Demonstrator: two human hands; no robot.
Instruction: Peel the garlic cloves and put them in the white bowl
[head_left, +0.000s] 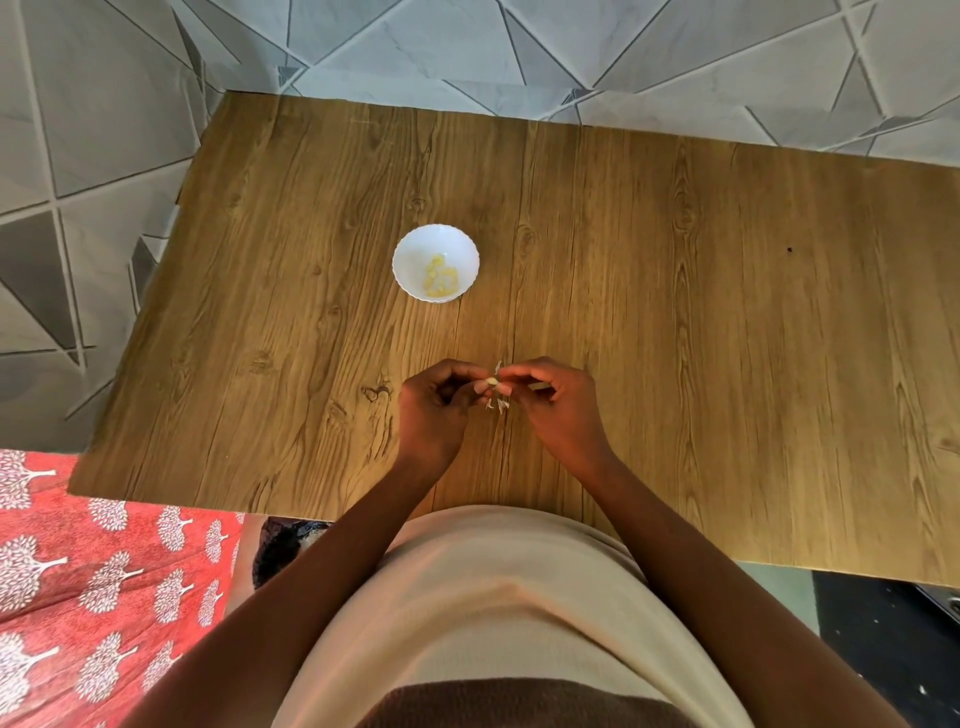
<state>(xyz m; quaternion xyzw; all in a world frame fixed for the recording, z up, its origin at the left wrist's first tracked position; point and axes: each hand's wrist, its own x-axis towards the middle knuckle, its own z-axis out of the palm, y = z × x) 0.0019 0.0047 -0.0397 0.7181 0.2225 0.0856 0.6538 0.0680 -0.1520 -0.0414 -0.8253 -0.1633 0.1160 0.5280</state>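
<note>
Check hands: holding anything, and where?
Both hands pinch one garlic clove between them, left hand at its left end, right hand at its right end, loose skin hanging off it.

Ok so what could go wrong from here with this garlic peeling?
The garlic clove is pinched between the left hand and right hand above the table, well short of the white bowl; if it slips it would likely land on the wood. Loose skin hanging below may drop and litter the table.

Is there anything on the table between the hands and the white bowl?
No. In the head view only bare table lies between the bowl and the hands pinching the garlic.
</note>
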